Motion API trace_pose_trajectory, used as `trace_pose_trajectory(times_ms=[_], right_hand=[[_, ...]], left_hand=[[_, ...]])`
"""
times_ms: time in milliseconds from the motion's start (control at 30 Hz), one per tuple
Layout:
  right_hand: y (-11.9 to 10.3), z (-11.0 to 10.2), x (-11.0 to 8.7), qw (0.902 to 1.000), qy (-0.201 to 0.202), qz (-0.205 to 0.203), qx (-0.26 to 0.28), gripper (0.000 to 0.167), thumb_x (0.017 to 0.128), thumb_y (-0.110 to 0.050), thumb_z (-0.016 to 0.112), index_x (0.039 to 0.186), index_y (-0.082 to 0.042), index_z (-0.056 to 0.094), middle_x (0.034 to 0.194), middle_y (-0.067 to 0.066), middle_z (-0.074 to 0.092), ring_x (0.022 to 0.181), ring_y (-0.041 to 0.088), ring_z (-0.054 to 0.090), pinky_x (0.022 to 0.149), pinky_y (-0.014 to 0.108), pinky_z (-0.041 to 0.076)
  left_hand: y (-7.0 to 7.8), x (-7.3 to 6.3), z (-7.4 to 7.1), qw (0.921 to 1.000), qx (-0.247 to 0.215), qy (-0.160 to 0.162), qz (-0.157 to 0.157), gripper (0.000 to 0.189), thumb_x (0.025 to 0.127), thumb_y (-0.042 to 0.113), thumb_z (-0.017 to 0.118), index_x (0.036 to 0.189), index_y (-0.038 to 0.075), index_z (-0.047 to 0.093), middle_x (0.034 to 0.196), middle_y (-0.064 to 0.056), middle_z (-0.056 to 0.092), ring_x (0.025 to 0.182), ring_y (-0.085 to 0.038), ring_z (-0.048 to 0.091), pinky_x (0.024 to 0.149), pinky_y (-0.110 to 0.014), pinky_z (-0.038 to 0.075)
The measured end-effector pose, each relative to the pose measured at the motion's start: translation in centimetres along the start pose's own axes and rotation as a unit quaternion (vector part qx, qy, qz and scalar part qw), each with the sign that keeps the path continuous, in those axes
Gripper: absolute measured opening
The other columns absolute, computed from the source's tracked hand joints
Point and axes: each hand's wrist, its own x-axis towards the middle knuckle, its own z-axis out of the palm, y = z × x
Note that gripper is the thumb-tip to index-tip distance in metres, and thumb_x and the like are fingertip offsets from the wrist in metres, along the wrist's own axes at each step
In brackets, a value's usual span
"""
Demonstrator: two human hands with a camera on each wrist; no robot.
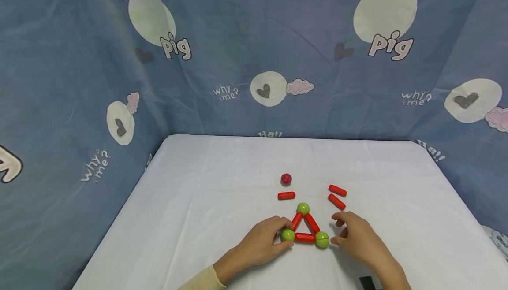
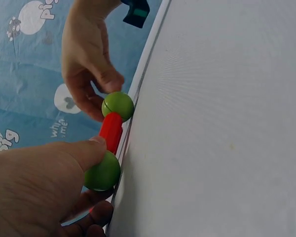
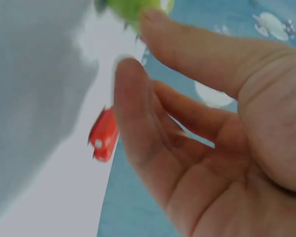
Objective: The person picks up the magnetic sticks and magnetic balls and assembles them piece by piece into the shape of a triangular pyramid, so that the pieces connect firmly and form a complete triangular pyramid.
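A flat triangle [image 1: 304, 227] of three red rods joined by three green balls lies on the white table [image 1: 206, 202], close to the near edge, and everything else is placed from it.

The left hand [image 1: 259, 243] sits at the triangle's left corner. Its thumb and fingers [image 2: 86, 150] curl round the left green ball [image 1: 288, 235], pinching it; the left wrist view shows the thumb pressed on top of that ball, with the bottom red rod [image 1: 305, 237] running from it to the right green ball [image 1: 322, 239].

The right hand [image 1: 357, 237] is at the triangle's right corner. Its fingers are loosely bent and spread, with the thumb tip touching the right green ball, as the right wrist view shows, though blurred. The other fingers hold nothing.

The top green ball [image 1: 303, 208] forms the triangle's far corner, and neither hand touches it.

Beyond the triangle, to the right, two loose red rods [image 1: 337, 196] lie side by side, just past the right hand's fingertips. Beyond the top corner, slightly left, lies a single red rod [image 1: 286, 195], and just behind that a dark red ball [image 1: 286, 179].

A blue curtain [image 1: 238, 52] printed with pigs and hearts hangs behind and beside the table.
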Motion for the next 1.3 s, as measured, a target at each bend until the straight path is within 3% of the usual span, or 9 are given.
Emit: trace_pose_trajectory(times_ms=[133, 300, 667, 900, 1300], right_hand=[[1.1, -1.5, 0.6, 0.9991, 0.041, -0.009, -0.007, 0.053, 0.081, -0.017, 0.086, 0.125, 0.0, 0.063, 0.109, 0.008, 0.067, 0.087, 0.017, 0.066, 0.073, 0.037, 0.056], [2.1, -2.3, 1.9, 0.9982, 0.057, -0.014, -0.007, 0.05, 0.085, -0.019, 0.083, 0.124, 0.002, 0.062, 0.112, 0.014, 0.067, 0.09, 0.022, 0.07, 0.077, 0.041, 0.059], [2.8, -1.1, 4.8, 0.9984, 0.056, 0.013, 0.002, 0.051, 0.085, -0.02, 0.083, 0.123, 0.004, 0.06, 0.11, 0.016, 0.063, 0.095, 0.026, 0.064, 0.077, 0.04, 0.06], [3.3, -0.4, 5.3, 0.9956, 0.09, 0.021, -0.015, 0.044, 0.085, -0.012, 0.081, 0.118, 0.007, 0.061, 0.103, 0.019, 0.062, 0.09, 0.028, 0.062, 0.079, 0.045, 0.057], [3.6, -0.3, 5.7, 0.9946, 0.101, 0.006, -0.019, 0.028, 0.091, -0.011, 0.073, 0.112, 0.005, 0.065, 0.101, 0.017, 0.066, 0.088, 0.027, 0.063, 0.076, 0.043, 0.055]], left_hand=[[0.1, 0.1, 0.2, 1.0, -0.002, 0.005, 0.002, 0.029, 0.093, 0.038, 0.075, 0.117, 0.028, 0.063, 0.1, 0.017, 0.061, 0.087, 0.002, 0.053, 0.079, -0.017, 0.047], [0.1, 0.2, 0.4, 1.0, -0.003, 0.004, 0.0, 0.028, 0.092, 0.036, 0.075, 0.116, 0.028, 0.063, 0.095, 0.017, 0.059, 0.084, 0.0, 0.051, 0.078, -0.018, 0.046], [-0.1, 0.0, 0.0, 0.9999, -0.009, -0.005, -0.008, 0.03, 0.093, 0.039, 0.074, 0.118, 0.029, 0.062, 0.097, 0.018, 0.059, 0.086, 0.001, 0.051, 0.08, -0.019, 0.047], [-0.2, 0.0, 0.2, 1.0, -0.008, -0.003, 0.004, 0.029, 0.094, 0.04, 0.073, 0.119, 0.03, 0.061, 0.099, 0.019, 0.06, 0.089, 0.002, 0.052, 0.085, -0.021, 0.049], [-0.3, 0.0, 0.4, 1.0, 0.0, 0.003, 0.006, 0.028, 0.094, 0.039, 0.073, 0.118, 0.029, 0.061, 0.099, 0.019, 0.06, 0.088, 0.001, 0.052, 0.084, -0.02, 0.049]])
